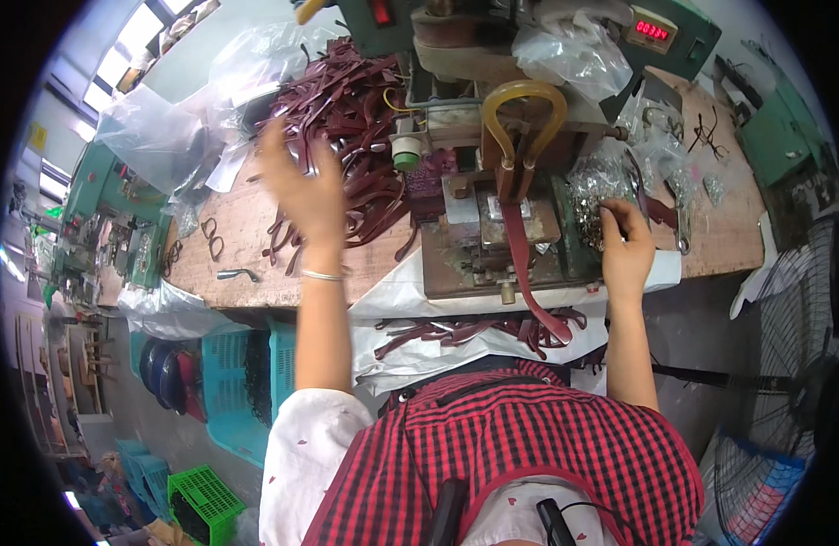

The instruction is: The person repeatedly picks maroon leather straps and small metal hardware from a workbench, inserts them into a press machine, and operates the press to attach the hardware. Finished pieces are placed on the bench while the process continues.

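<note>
My left hand [307,193] is raised beside a heap of dark red eyeglass temples [369,136]; its fingers are spread and blurred by motion, with nothing visible in them. My right hand [627,250] is at the edge of a pile of small shiny metal parts [585,196], thumb and fingertips pinched together. Anything between those fingertips is too small to make out. Between my hands stands a bench press machine [447,264]. One dark red temple [518,244] sits in it, its curved end hanging toward me. A yellowish tube loop [523,89] rises above this temple.
More temples [465,332] lie on a white cloth over my lap. Eyeglass frames [214,238] and a dark temple [237,274] rest on the bench's left. Plastic bags [156,136] lie behind. A fan [783,337] stands at right, blue-green crates [233,391] at lower left.
</note>
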A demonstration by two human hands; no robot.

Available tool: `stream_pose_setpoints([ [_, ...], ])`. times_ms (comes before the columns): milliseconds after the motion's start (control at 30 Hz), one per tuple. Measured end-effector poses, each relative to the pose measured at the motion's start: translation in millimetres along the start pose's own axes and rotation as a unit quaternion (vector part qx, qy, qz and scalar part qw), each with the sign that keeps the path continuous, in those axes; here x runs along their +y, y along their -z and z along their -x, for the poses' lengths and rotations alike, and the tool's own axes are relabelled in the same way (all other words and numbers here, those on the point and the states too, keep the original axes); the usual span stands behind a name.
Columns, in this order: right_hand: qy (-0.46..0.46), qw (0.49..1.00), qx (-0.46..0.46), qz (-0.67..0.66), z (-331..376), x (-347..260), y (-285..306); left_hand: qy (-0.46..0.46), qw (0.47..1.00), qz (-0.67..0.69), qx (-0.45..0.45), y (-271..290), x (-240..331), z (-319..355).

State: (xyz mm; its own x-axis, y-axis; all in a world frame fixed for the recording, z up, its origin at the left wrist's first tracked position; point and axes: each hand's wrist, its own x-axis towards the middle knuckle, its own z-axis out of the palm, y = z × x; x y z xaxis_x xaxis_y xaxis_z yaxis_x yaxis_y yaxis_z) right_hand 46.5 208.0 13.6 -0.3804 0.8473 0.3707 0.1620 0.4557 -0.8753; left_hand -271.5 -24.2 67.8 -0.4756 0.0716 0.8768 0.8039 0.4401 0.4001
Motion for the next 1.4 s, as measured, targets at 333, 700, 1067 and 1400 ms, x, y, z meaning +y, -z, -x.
stream_pose_setpoints([
  [333,-0.023,0.999,-0.004,-0.031,-11,8,-15,0.192,0.869,-0.304,-0.341,-70,-181,-56],
  [700,-0.039,0.995,-0.018,-0.094,31,-17,43,0.191,0.943,-0.093,-0.254,18,-99,40],
  [1067,-0.015,0.966,-0.103,-0.238,11,-79,-59,0.142,0.982,0.107,-0.064,20,-45,58],
  [1400,-0.127,0.923,-0.156,-0.329,6,-118,-53,-0.112,0.933,0.341,-0.032,82,123,13],
])
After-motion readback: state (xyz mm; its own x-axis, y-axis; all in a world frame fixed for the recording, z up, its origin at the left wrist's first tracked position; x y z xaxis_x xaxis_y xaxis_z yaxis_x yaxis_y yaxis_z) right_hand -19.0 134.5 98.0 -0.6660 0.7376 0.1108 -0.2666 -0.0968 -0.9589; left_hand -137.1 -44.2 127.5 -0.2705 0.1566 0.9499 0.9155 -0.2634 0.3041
